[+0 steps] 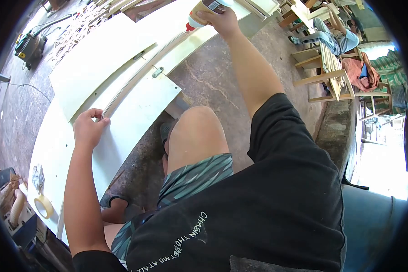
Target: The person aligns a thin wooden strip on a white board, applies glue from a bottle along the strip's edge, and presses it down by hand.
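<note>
My right hand [224, 22] is wrapped around a glue bottle [199, 14], tipped so its red nozzle points down at the far part of a long, narrow wooden strip [138, 78]. A thin line runs along the strip's upper edge. At the strip's near end, my left hand [89, 126] pinches it between thumb and fingers. The strip lies lengthwise over white boards [136, 109]. Beside its middle, a small metal fitting [157, 71] sits in a slot near a board's edge.
A tape roll [43, 206] and a crumpled clear plastic piece [38, 177] lie on the boards at lower left. A vacuum cleaner [31, 47] stands on the floor at upper left, near wood scraps [75, 38]. At upper right, another person [333, 38] sits among wooden frames [324, 84].
</note>
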{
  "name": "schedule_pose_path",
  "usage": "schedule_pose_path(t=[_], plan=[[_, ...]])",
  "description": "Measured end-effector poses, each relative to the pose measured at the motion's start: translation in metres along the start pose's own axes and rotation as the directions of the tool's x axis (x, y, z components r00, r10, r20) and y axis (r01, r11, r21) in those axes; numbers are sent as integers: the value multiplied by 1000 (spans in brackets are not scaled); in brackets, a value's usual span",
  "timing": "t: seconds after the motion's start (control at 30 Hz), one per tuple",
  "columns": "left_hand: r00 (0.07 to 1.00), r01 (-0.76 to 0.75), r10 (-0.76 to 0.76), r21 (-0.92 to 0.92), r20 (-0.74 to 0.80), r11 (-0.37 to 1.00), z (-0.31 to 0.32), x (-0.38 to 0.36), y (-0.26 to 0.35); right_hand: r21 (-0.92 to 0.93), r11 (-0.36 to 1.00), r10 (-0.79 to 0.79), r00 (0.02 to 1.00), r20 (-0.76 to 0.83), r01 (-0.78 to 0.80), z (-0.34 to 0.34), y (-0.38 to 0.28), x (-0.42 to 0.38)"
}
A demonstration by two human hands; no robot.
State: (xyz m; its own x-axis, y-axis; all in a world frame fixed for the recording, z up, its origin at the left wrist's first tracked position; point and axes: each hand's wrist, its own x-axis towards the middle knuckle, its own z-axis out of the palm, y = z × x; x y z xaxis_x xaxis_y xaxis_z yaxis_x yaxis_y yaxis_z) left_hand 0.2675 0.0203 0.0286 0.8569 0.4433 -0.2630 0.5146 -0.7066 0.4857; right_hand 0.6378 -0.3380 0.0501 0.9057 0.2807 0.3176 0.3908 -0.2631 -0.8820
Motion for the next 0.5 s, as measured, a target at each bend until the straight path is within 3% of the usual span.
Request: schedule_pose_path(t=[0.23, 0.33, 0.43, 0.5], plan=[[1000, 9, -9, -13, 0, 1000, 0, 0, 0, 124, 992, -25, 988, 152, 6, 4, -14, 13], [1000, 9, -9, -16, -3, 1000, 1, 0, -1, -27, 999, -44, 994, 96, 47, 2, -27, 13], [1000, -5, 4, -20, -15, 1000, 3, 1, -5, -75, 996, -39, 998, 47, 42, 1, -28, 13], [1000, -6, 5, -22, -15, 1000, 2, 1, -3, -10, 999, -33, 999, 40, 33, -1, -22, 14]])
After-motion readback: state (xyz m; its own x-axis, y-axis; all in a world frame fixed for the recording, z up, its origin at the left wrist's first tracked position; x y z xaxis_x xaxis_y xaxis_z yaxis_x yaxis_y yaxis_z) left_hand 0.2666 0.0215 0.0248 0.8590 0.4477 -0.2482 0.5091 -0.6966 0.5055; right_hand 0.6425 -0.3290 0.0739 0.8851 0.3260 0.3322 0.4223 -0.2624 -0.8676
